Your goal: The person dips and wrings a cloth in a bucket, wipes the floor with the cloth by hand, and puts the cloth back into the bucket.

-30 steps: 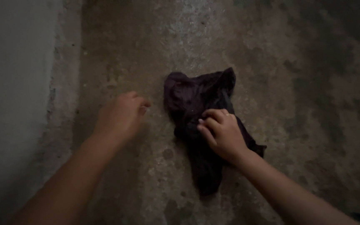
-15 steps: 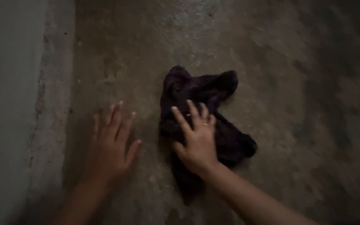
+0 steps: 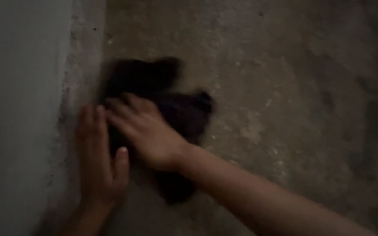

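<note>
A dark purple-black cloth (image 3: 178, 109) lies crumpled on a rough concrete floor (image 3: 285, 87), blurred by motion. My right hand (image 3: 147, 131) presses flat on the cloth with fingers spread, pointing left. My left hand (image 3: 99, 159) lies flat on the floor just left of the cloth, fingers apart, close to the foot of a pale wall (image 3: 18, 109). The two hands nearly touch. Part of the cloth is hidden under my right hand.
The pale wall runs down the left side, with a rough worn strip where it meets the floor. Stained, mottled concrete spreads to the right and far side of the cloth. The scene is dim.
My right hand has slid the cloth to the left, toward the wall. My left hand has flattened on the floor and now sits beside the cloth.
</note>
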